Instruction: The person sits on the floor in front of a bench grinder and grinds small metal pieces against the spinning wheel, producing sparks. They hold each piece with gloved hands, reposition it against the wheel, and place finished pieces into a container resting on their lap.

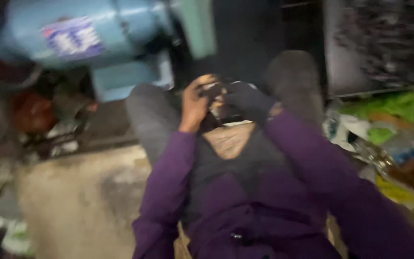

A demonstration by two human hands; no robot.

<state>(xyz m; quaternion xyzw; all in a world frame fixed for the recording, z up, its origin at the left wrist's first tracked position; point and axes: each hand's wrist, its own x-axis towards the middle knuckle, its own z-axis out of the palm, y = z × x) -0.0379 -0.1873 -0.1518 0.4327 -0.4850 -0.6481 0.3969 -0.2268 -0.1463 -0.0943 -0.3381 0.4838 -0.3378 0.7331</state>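
A large pale blue motor housing (87, 33) is being seen lying on its side at upper left, well apart from the hands. Green and white wrappers (389, 120) are being seen heaped at right. Between the raised knees, a small dark object (216, 93) is being gripped by the left hand (195, 103) and the dark-gloved right hand (247, 100), brought together; its long axis cannot be told through the blur.

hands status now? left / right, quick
Left hand: curled around a small dark object, which is too blurred to identify.
Right hand: dark, maybe gloved, touching the same object; whether it grips cannot be told.
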